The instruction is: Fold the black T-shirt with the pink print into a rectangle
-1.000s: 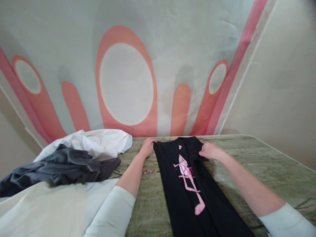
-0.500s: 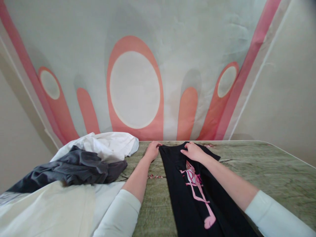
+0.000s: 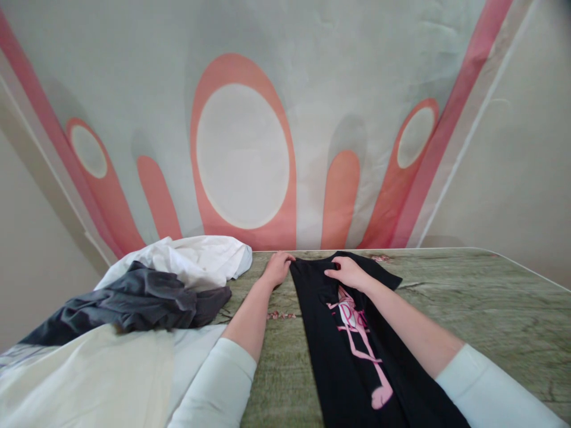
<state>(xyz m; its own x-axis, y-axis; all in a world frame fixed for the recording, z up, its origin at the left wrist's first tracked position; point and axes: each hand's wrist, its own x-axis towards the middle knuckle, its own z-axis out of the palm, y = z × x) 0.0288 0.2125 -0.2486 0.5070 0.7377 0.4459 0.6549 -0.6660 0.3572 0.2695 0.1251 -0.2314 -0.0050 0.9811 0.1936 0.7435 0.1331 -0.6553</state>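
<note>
A black T-shirt [image 3: 319, 333] with a pink printed figure and lettering lies lengthwise on the wood-patterned table, its left side folded inward. My left hand [image 3: 278, 268] pinches the shirt's far left corner, near the shoulder. Around the cloth by the neckline, my right hand [image 3: 348, 273] is closed, thumb and fingers gripping the fabric. One black sleeve sticks out to the right beyond my right hand. The shirt's lower end runs out of the picture at the bottom.
To the left, a heap holds a white garment [image 3: 200, 255], a dark grey garment [image 3: 147, 297] and a cream garment [image 3: 89, 380]. The table [image 3: 473, 315] reaches back to a wall hanging [image 3: 243, 154] with red and white shapes.
Both hands keep their hold on the black T-shirt with hardly any movement. The camera view has shifted slightly.
</note>
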